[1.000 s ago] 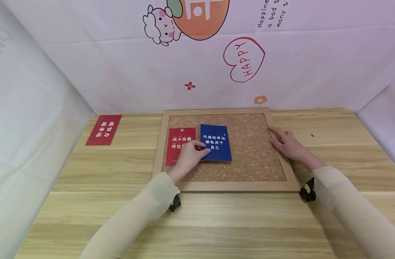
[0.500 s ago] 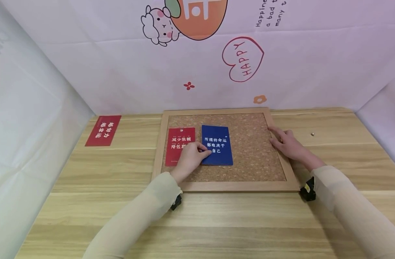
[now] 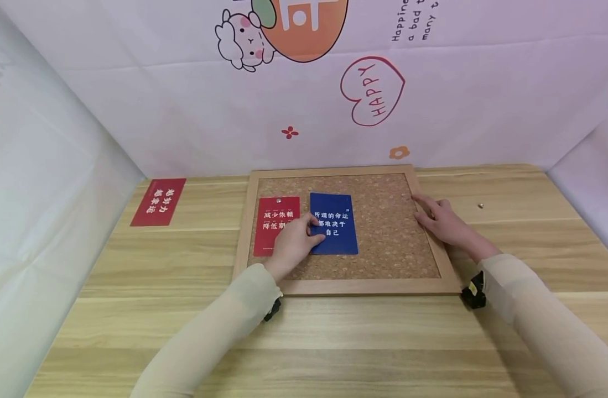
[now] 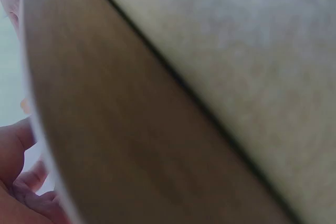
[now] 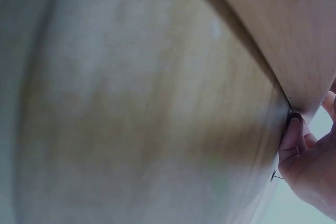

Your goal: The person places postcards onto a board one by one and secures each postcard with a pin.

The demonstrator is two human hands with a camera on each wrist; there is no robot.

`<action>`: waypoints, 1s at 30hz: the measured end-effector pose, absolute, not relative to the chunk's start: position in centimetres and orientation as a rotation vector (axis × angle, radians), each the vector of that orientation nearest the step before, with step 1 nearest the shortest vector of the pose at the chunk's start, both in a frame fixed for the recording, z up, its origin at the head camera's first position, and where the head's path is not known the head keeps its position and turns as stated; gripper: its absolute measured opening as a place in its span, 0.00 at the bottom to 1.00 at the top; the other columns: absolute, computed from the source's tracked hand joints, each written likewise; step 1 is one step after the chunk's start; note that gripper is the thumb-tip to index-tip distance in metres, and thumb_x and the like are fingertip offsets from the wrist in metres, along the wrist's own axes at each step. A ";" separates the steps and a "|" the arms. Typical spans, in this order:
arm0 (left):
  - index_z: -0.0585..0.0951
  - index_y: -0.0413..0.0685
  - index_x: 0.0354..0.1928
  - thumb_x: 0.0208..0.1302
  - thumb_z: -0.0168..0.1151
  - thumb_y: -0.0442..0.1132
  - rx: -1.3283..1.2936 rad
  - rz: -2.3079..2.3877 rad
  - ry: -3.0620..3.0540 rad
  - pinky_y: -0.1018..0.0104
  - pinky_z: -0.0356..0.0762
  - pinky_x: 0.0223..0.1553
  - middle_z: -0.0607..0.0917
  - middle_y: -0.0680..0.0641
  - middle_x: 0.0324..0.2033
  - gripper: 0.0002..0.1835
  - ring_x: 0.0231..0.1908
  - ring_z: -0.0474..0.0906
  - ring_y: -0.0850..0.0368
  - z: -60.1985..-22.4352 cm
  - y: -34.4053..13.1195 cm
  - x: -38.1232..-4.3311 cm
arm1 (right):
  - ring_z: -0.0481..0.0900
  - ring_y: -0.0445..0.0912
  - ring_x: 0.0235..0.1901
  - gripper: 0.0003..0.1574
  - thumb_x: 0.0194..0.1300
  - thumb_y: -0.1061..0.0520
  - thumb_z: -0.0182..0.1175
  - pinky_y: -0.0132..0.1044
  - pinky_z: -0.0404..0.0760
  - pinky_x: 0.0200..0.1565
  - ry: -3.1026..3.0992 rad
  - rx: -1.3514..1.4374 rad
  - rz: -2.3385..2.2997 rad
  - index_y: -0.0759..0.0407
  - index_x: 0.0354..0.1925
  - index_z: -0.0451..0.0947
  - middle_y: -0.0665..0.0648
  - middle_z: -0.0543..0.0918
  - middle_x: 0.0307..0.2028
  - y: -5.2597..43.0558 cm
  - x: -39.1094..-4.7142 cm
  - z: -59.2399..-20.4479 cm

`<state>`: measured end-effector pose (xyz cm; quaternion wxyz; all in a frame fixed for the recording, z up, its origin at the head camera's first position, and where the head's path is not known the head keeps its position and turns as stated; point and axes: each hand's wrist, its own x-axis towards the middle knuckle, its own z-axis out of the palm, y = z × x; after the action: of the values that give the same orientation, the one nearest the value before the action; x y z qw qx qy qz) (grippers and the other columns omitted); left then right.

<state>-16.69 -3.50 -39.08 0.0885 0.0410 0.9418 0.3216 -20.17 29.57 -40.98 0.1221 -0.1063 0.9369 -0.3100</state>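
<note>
Blue card [image 3: 337, 224] shows only in head view.

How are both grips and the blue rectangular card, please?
Left grip touching blue card. Right grip at right edge of wood-framed corkboard. Blue card over corkboard; red rectangular card alongside, seemingly not blocking.

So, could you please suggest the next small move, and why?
Probably the right hand should fetch the pin on the table: the red card on the corkboard is pinned at its top, while the blue card the left hand touches shows no pin.
</note>
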 end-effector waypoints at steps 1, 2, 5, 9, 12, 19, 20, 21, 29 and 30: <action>0.78 0.50 0.52 0.60 0.67 0.45 0.133 0.947 2.802 0.69 0.63 0.27 0.80 0.49 0.31 0.19 0.30 0.72 0.57 -39.0 -3.5 -16.7 | 0.54 0.62 0.49 0.35 0.76 0.51 0.39 0.54 0.64 0.42 2.735 -0.310 -0.904 0.65 0.73 0.44 0.78 0.56 0.51 29.6 -20.2 -41.0; 0.77 0.51 0.55 0.60 0.66 0.45 0.145 0.934 2.801 0.69 0.63 0.26 0.80 0.49 0.31 0.21 0.30 0.72 0.58 -39.0 -3.5 -16.8 | 0.54 0.62 0.49 0.35 0.76 0.51 0.39 0.54 0.64 0.42 2.735 -0.309 -0.904 0.64 0.73 0.44 0.77 0.56 0.51 29.6 -20.2 -41.0; 0.74 0.52 0.62 0.61 0.65 0.46 0.166 0.895 2.791 0.70 0.63 0.25 0.80 0.49 0.31 0.27 0.30 0.72 0.58 -38.9 -3.6 -17.0 | 0.54 0.62 0.49 0.35 0.76 0.51 0.39 0.54 0.64 0.42 2.733 -0.310 -0.908 0.64 0.73 0.44 0.77 0.56 0.50 29.6 -20.2 -41.0; 0.72 0.52 0.64 0.62 0.64 0.47 0.181 0.857 2.767 0.70 0.62 0.25 0.80 0.49 0.31 0.29 0.30 0.72 0.58 -38.7 -3.7 -17.3 | 0.54 0.61 0.48 0.35 0.76 0.51 0.39 0.53 0.63 0.42 2.731 -0.310 -0.912 0.64 0.73 0.44 0.75 0.57 0.49 29.6 -20.2 -41.0; 0.72 0.51 0.64 0.62 0.65 0.47 0.181 0.867 2.739 0.70 0.62 0.25 0.78 0.49 0.30 0.28 0.28 0.70 0.58 -38.5 -3.8 -17.5 | 0.54 0.61 0.48 0.35 0.76 0.51 0.39 0.53 0.63 0.42 2.733 -0.307 -0.915 0.64 0.73 0.44 0.75 0.57 0.48 29.5 -20.2 -40.9; 0.73 0.51 0.63 0.61 0.65 0.48 0.212 0.826 2.721 0.69 0.64 0.28 0.79 0.48 0.31 0.28 0.31 0.73 0.57 -38.1 -3.9 -17.7 | 0.54 0.61 0.48 0.35 0.76 0.53 0.40 0.54 0.63 0.43 2.739 -0.313 -0.915 0.66 0.73 0.45 0.76 0.57 0.49 29.5 -20.1 -40.8; 0.73 0.51 0.63 0.61 0.65 0.48 0.220 0.811 2.722 0.69 0.64 0.28 0.80 0.48 0.32 0.28 0.32 0.73 0.56 -38.1 -4.0 -17.8 | 0.54 0.61 0.48 0.35 0.76 0.53 0.40 0.54 0.63 0.43 2.740 -0.314 -0.916 0.66 0.73 0.45 0.76 0.57 0.49 29.4 -20.1 -40.8; 0.73 0.52 0.63 0.61 0.65 0.49 0.228 0.796 2.725 0.69 0.64 0.28 0.80 0.48 0.32 0.28 0.32 0.73 0.56 -38.0 -4.0 -17.8 | 0.54 0.61 0.48 0.35 0.76 0.53 0.40 0.54 0.63 0.43 2.741 -0.314 -0.915 0.66 0.73 0.45 0.77 0.57 0.50 29.4 -20.1 -40.8; 0.73 0.53 0.62 0.61 0.65 0.50 0.250 0.776 2.715 0.70 0.61 0.25 0.76 0.51 0.28 0.28 0.27 0.70 0.58 -38.3 -4.1 -18.1 | 0.54 0.62 0.49 0.35 0.76 0.52 0.40 0.54 0.63 0.43 2.735 -0.310 -0.912 0.65 0.73 0.45 0.79 0.55 0.52 29.5 -20.1 -40.8; 0.72 0.53 0.62 0.61 0.65 0.50 0.253 0.779 2.713 0.70 0.60 0.24 0.75 0.51 0.27 0.28 0.27 0.70 0.58 -38.3 -4.1 -18.2 | 0.54 0.62 0.49 0.35 0.76 0.52 0.40 0.54 0.63 0.43 2.733 -0.307 -0.909 0.65 0.73 0.45 0.79 0.55 0.53 29.5 -20.1 -40.8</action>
<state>-18.16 -4.12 -38.31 0.1533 0.0883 0.9460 0.2715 -20.08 29.47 -40.78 0.1220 -0.1053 0.9365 -0.3115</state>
